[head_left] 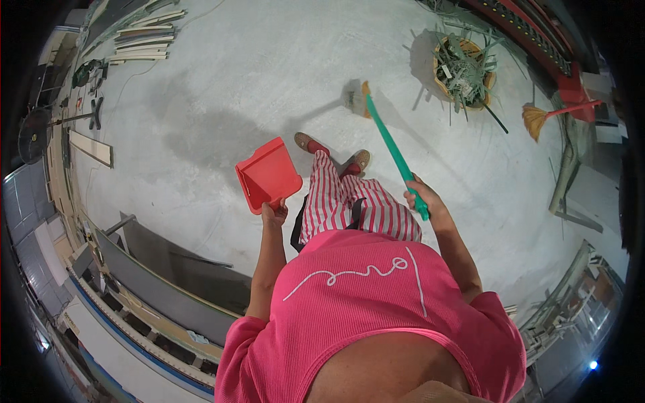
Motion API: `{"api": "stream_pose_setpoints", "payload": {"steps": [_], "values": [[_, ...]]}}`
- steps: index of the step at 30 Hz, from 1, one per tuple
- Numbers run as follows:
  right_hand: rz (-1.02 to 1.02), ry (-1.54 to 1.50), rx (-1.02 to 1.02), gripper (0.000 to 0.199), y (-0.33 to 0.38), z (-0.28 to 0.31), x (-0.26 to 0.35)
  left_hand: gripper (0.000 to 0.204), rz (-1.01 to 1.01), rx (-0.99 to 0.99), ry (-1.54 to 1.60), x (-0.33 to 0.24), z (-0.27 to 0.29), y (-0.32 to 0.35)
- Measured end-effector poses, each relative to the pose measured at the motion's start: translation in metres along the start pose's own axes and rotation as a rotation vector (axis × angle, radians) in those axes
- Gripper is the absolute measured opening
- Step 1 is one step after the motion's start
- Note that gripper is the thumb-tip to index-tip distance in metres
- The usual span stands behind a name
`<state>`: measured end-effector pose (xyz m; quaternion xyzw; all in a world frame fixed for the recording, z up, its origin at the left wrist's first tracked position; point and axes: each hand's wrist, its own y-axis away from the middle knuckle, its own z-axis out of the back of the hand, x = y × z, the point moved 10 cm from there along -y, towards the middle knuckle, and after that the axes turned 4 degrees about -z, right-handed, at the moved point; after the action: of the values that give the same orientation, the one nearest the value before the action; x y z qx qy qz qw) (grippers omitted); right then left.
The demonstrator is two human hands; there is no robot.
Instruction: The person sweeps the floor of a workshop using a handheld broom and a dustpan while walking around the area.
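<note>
Lying on the pale grey floor (235,60) at the upper left is a stack of long, thin, cream-coloured strips (142,43). Further right, a red plastic dustpan (272,173) is held out beside the person's legs; the left hand (274,213) has its grip closed on the near end, fingers bent over the edge. Next come the red-and-white striped trousers (326,208) and brown patterned shoes (361,160). Right of them, a long green-handled broom (393,149) slants away toward its tan head; whether that head touches the floor, I cannot tell. The right hand (428,197) pinches this broom near the handle's top, its grip wrapped round the shaft. Beyond stands a round yellow basket (440,75) heaped with grey-green strips (463,67), and at far right a red-handled straw broom (535,122).
</note>
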<state>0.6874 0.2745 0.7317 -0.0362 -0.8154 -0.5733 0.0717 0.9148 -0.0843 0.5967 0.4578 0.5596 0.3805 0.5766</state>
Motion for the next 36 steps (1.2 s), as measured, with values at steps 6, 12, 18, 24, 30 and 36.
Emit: {"api": "stream_pose_setpoints", "payload": {"steps": [6, 12, 18, 24, 30, 36], "values": [[-0.021, -0.286, -0.112, 0.018, 0.004, 0.051, -0.032, 0.035, 0.017, 0.048, -0.043, 0.002, -0.006, -0.005], [-0.153, -0.472, 0.17, 0.018, -0.049, 0.035, -0.044, 0.034, 0.014, 0.093, -0.012, 0.0, -0.007, -0.015], [-0.095, -0.367, 0.331, 0.022, -0.074, -0.019, -0.011, 0.035, 0.006, 0.112, -0.042, -0.001, -0.015, -0.013], [-0.142, -0.677, 0.265, 0.015, -0.057, -0.021, 0.002, 0.036, 0.024, 0.123, -0.019, -0.001, -0.017, -0.014], [0.177, -0.123, -0.106, 0.019, -0.025, 0.05, 0.009, 0.034, -0.025, 0.178, -0.039, -0.007, -0.004, -0.03], [0.175, -0.479, -0.296, 0.016, -0.066, 0.146, 0.008, 0.034, -0.008, 0.108, -0.016, -0.004, -0.007, -0.016]]}}
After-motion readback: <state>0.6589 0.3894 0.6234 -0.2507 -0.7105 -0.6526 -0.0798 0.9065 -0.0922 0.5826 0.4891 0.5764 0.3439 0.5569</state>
